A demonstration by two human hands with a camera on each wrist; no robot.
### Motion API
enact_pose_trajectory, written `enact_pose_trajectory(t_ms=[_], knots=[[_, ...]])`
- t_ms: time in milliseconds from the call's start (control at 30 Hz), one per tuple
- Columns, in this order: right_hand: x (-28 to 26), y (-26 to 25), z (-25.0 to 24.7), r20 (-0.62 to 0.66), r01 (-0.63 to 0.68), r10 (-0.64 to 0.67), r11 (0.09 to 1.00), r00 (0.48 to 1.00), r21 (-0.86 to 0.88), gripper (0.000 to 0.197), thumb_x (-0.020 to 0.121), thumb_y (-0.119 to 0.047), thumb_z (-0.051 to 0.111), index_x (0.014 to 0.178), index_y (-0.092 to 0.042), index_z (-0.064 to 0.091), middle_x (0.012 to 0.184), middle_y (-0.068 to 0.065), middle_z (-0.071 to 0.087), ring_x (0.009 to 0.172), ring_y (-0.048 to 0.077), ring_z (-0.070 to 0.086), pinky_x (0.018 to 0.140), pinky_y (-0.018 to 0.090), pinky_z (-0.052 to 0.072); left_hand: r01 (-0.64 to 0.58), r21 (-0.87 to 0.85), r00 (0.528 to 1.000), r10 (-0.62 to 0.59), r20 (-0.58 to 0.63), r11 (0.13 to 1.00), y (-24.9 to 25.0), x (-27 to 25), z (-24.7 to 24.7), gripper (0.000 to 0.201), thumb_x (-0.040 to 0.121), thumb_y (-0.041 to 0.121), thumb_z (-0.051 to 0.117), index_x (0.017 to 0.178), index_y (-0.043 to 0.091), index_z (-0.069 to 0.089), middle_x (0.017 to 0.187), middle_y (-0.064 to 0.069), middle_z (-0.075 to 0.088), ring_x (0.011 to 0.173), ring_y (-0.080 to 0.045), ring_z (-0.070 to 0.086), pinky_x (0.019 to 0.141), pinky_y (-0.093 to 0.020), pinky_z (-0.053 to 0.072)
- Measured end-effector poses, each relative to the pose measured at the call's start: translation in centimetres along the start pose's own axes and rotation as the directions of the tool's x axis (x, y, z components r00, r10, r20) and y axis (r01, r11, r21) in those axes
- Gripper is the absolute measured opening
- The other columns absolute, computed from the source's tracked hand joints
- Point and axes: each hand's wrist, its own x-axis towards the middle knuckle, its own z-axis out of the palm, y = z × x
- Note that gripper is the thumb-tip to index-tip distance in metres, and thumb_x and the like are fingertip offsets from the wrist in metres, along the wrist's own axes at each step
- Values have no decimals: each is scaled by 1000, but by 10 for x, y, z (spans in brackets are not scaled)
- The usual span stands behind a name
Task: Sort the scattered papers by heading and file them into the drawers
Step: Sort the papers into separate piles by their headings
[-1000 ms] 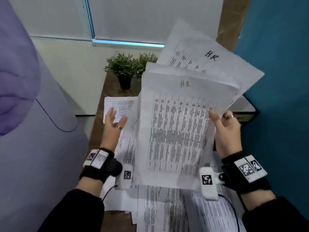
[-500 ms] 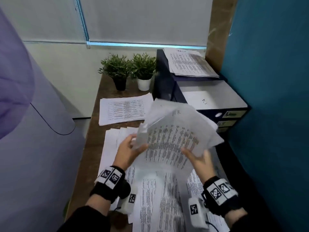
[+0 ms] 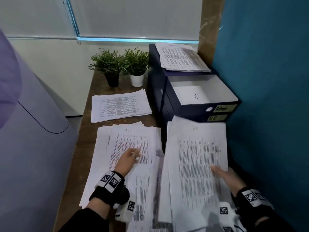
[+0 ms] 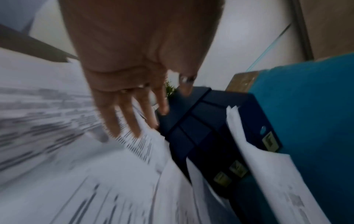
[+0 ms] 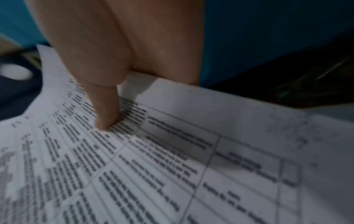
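My right hand (image 3: 223, 174) pinches a stack of printed sheets (image 3: 197, 156) by its right edge, in front of the dark blue drawer unit (image 3: 167, 101). In the right wrist view the thumb (image 5: 103, 106) presses on the top sheet (image 5: 172, 166), and the fingers underneath are hidden. The heading on the stack is blurred. My left hand (image 3: 130, 156) lies with straight, spread fingers (image 4: 132, 115) on the pile headed "Admin" (image 3: 130, 131) and holds nothing. The top drawer (image 3: 230, 92), labelled Admin (image 3: 222, 108), stands open; the one below is labelled HR (image 3: 215, 118).
More papers lie on top of the drawer unit (image 3: 182, 57), and another pile (image 3: 120, 108) sits further back on the wooden desk (image 3: 83, 148). Two potted plants (image 3: 108, 64) stand behind it. A teal partition (image 3: 267, 81) closes the right side; loose sheets cover the near desk.
The stack, held up high in both hands, has come down to the right beside the drawers. My left hand let go and moved onto the Admin pile.
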Motion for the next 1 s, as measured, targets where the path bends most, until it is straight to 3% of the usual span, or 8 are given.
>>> enact_pose_trajectory(t_ms=[133, 200, 333, 467, 567, 700, 833, 1000], knots=[[12, 32, -18, -88, -96, 87, 989, 992, -110, 39, 87, 0, 57, 123, 11, 50, 128, 26, 53, 121, 38, 50, 93, 33, 35, 157, 329, 973, -87, -216, 931, -34, 1, 11, 60, 83, 25, 65, 135, 13, 39, 141, -12, 40, 129, -31, 39, 108, -44, 31], [17, 39, -16, -90, -109, 97, 983, 991, -147, 38, 86, 0, 59, 122, 9, 52, 126, 25, 56, 115, 36, 54, 95, 35, 38, 211, 317, 948, -115, -295, 925, -36, -3, 14, 72, 79, 16, 69, 140, 12, 31, 143, -16, 34, 131, -34, 33, 108, -44, 30], [17, 42, 4, 2, -115, 118, 967, 993, -228, 37, 86, -2, 60, 122, 4, 54, 115, 12, 60, 109, 29, 57, 96, 35, 41, 182, 155, 972, -154, -175, 971, -40, -5, 16, 77, 75, -6, 68, 140, 3, 28, 132, -20, 47, 121, -35, 46, 92, -33, 39], [15, 47, 34, 59, -38, 65, 924, 996, -381, 36, 86, -9, 62, 120, 3, 57, 117, 16, 64, 111, 28, 59, 98, 36, 44, 130, 120, 968, -100, -229, 984, -48, -3, 4, 35, 76, -4, 67, 111, -3, 58, 104, -16, 62, 93, -26, 56, 79, -29, 41], [12, 48, 61, 42, -14, 35, 900, 998, -436, 33, 84, -16, 64, 112, 1, 62, 109, 13, 68, 104, 25, 62, 90, 31, 48, 105, -39, 936, -112, -333, 994, -59, 0, -18, 21, 76, -7, 65, 96, 0, 63, 94, -18, 66, 95, -34, 64, 82, -33, 47], [7, 41, 101, 105, -19, 67, 914, 992, -404, 31, 87, -19, 62, 112, -1, 61, 103, 7, 62, 100, 21, 60, 80, 25, 45, 144, -36, 887, -145, -438, 989, -74, 8, -50, 27, 77, -4, 65, 103, -3, 61, 101, -21, 66, 95, -35, 62, 86, -40, 48], [14, 36, 104, 110, 7, 41, 916, 993, -401, 45, 77, -37, 69, 112, -9, 64, 130, 8, 48, 117, 26, 52, 104, 44, 43, 179, -18, 873, -167, -459, 984, -85, 15, -62, 31, 78, -4, 64, 109, -4, 59, 103, -17, 64, 92, -32, 60, 85, -36, 46], [11, -7, 30, 162, -35, 72, 975, 984, -221, 25, 86, -8, 61, 111, -3, 63, 97, 5, 69, 83, 17, 66, 82, 32, 54, 205, 44, 878, -164, -450, 978, -92, 20, -62, 33, 81, 6, 65, 113, -2, 59, 111, -21, 65, 103, -37, 60, 91, -40, 46]])
